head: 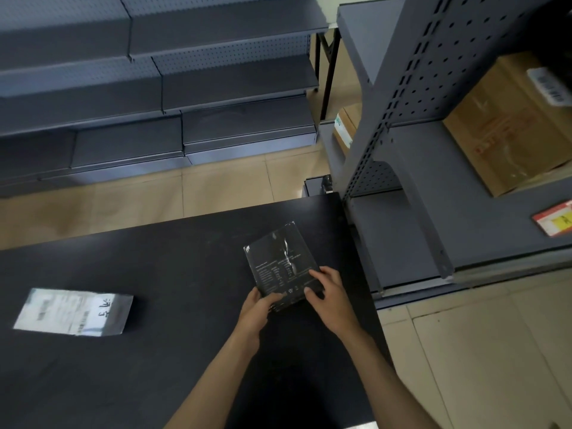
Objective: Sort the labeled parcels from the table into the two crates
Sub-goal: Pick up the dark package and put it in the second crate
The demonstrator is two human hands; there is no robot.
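A flat black parcel with small white print and glossy wrap lies near the right end of the black table. My left hand grips its near-left corner, fingers curled round the edge. My right hand holds its near-right edge, fingers over the top face. A silver-grey parcel with a white label and handwritten marks lies flat at the table's left. No crate is in view.
Dark grey shelving runs along the far side beyond a strip of tiled floor. A second shelf unit stands right of the table, holding a large cardboard box and a smaller box. A red-and-yellow tag lies on its shelf.
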